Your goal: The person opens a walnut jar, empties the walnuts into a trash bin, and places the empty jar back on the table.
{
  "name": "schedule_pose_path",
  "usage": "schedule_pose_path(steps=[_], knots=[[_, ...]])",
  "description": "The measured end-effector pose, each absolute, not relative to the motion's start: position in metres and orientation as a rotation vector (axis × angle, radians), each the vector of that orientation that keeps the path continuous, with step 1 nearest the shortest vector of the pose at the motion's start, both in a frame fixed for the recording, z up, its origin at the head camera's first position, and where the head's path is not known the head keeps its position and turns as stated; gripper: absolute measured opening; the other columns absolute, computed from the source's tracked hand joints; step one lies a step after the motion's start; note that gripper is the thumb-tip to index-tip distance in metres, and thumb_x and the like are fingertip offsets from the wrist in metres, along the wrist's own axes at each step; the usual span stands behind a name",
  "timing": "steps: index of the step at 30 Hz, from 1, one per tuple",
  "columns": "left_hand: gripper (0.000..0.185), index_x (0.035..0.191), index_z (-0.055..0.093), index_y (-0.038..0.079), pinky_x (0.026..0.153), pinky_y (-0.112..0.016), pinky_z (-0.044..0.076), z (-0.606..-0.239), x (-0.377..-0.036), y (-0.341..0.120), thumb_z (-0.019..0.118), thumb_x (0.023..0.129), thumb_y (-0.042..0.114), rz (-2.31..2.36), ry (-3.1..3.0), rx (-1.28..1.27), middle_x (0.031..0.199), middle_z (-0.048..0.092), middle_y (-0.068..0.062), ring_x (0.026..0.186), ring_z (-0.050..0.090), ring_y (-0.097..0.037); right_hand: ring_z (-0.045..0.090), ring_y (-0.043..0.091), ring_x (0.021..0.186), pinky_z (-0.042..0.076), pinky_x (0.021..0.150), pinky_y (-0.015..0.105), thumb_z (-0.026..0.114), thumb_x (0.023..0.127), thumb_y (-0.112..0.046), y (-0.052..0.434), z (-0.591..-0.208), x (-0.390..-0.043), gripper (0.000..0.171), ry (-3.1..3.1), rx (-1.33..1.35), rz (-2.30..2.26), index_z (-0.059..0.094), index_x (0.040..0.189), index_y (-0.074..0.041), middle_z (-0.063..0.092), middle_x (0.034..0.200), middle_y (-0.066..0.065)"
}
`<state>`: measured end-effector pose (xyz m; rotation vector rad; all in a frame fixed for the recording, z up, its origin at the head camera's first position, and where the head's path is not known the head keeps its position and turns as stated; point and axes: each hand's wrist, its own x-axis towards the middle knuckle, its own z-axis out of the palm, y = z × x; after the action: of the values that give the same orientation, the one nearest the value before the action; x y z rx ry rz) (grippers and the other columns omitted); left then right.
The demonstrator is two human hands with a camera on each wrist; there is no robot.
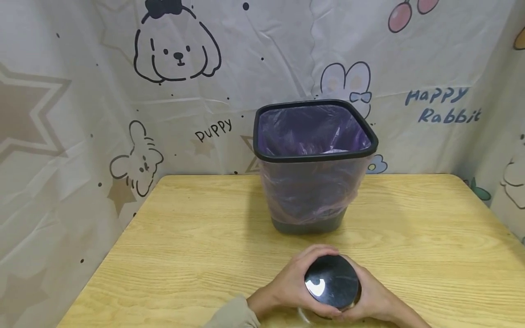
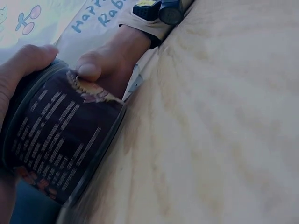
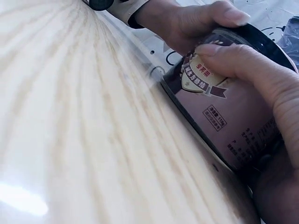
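A dark-lidded jar (image 1: pixel 332 282) is stood on the tabletop (image 1: pixel 184 255) at lower centre of the frame. It is gripped from both sides, left hand (image 1: pixel 287 287) and right hand (image 1: pixel 375 298), fingers curled round it, apparently to steady it. A lined bin (image 1: pixel 313 164) is set behind.

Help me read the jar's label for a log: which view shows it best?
The right wrist view: the jar turns its front label to that camera. The left wrist view shows small back print, blurred. The head view shows only the black lid.
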<state>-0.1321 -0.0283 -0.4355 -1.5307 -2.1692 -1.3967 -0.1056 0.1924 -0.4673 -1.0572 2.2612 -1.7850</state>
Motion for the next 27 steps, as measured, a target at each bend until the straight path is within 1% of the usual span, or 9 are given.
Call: schedule_pose_path(steps=[3,5,9,12,14,16,20,23,27], knots=[[0.098,0.136,0.045,0.01,0.101,-0.027,0.043,-0.4367,-0.1302,-0.0291,0.096,0.052,0.017,-1.421,-2.174,-1.501,0.138,0.048,-0.005,0.125,0.048,-0.013,0.052,0.013,0.118,0.04,0.1,0.022,0.092,0.06,-0.01,0.1893,-0.4688,-0.1048,0.096,2.321,-1.06,-1.776,0.04,0.141,-0.006,0.054,0.133,0.007],[0.098,0.137,0.045,0.011,0.102,-0.029,0.042,-0.4369,-0.1293,-0.0311,0.095,0.054,0.017,-1.448,-2.21,-1.484,0.141,0.046,-0.003,0.127,0.047,-0.013,0.051,0.012,0.12,0.039,0.1,0.022,0.091,0.062,-0.011,0.1877,-0.4694,-0.104,0.097,2.333,-1.046,-1.77,0.038,0.142,-0.007,0.052,0.135,0.007],[0.102,0.141,0.041,0.016,0.105,-0.031,0.039,-0.4369,-0.1297,-0.0342,0.095,0.055,0.017,-1.5,-2.296,-1.474,0.144,0.042,-0.001,0.13,0.043,-0.013,0.046,0.01,0.125,0.035,0.102,0.019,0.088,0.064,-0.005,0.1888,-0.4677,-0.1017,0.101,2.206,-0.968,-1.812,0.032,0.147,-0.008,0.046,0.142,0.007],[0.105,0.142,0.038,0.018,0.105,-0.031,0.039,-0.4379,-0.1298,-0.035,0.095,0.055,0.016,-1.534,-2.335,-1.466,0.143,0.044,-0.002,0.129,0.043,-0.012,0.044,0.009,0.127,0.033,0.103,0.018,0.086,0.065,-0.001,0.1918,-0.4669,-0.1009,0.1,2.131,-0.963,-1.838,0.03,0.148,-0.006,0.044,0.143,0.009],[0.104,0.142,0.038,0.019,0.104,-0.031,0.04,-0.4388,-0.1293,-0.0346,0.095,0.055,0.017,-1.542,-2.331,-1.462,0.141,0.046,-0.004,0.127,0.045,-0.011,0.045,0.009,0.125,0.033,0.102,0.018,0.086,0.065,0.0,0.1924,-0.4671,-0.1007,0.098,2.132,-0.964,-1.841,0.032,0.147,-0.006,0.046,0.142,0.009],[0.103,0.142,0.04,0.018,0.103,-0.03,0.041,-0.4393,-0.1284,-0.0344,0.095,0.055,0.016,-1.554,-2.325,-1.453,0.14,0.047,-0.006,0.126,0.046,-0.011,0.046,0.011,0.124,0.034,0.102,0.019,0.086,0.065,0.001,0.192,-0.4677,-0.1012,0.098,2.138,-0.985,-1.841,0.032,0.146,-0.004,0.047,0.14,0.01],[0.099,0.14,0.041,0.014,0.103,-0.031,0.041,-0.439,-0.1273,-0.0343,0.094,0.057,0.016,-1.563,-2.32,-1.438,0.14,0.046,-0.009,0.127,0.046,-0.013,0.047,0.011,0.122,0.036,0.101,0.02,0.086,0.062,0.0,0.19,-0.4677,-0.1015,0.098,2.18,-0.98,-1.839,0.034,0.146,-0.005,0.049,0.138,0.008],[0.1,0.141,0.04,0.015,0.105,-0.032,0.04,-0.438,-0.1275,-0.0353,0.094,0.058,0.016,-1.575,-2.351,-1.429,0.142,0.043,-0.005,0.128,0.044,-0.012,0.046,0.01,0.123,0.036,0.1,0.02,0.085,0.063,0.001,0.1895,-0.4666,-0.1018,0.101,2.188,-0.991,-1.837,0.031,0.147,-0.006,0.047,0.14,0.007],[0.105,0.144,0.037,0.021,0.108,-0.035,0.036,-0.4348,-0.1286,-0.0367,0.095,0.056,0.015,-1.605,-2.368,-1.423,0.147,0.038,0.003,0.133,0.038,-0.014,0.04,0.009,0.13,0.032,0.103,0.018,0.085,0.066,0.001,0.1904,-0.4648,-0.1018,0.105,2.129,-0.999,-1.849,0.023,0.151,-0.006,0.039,0.147,0.008]])
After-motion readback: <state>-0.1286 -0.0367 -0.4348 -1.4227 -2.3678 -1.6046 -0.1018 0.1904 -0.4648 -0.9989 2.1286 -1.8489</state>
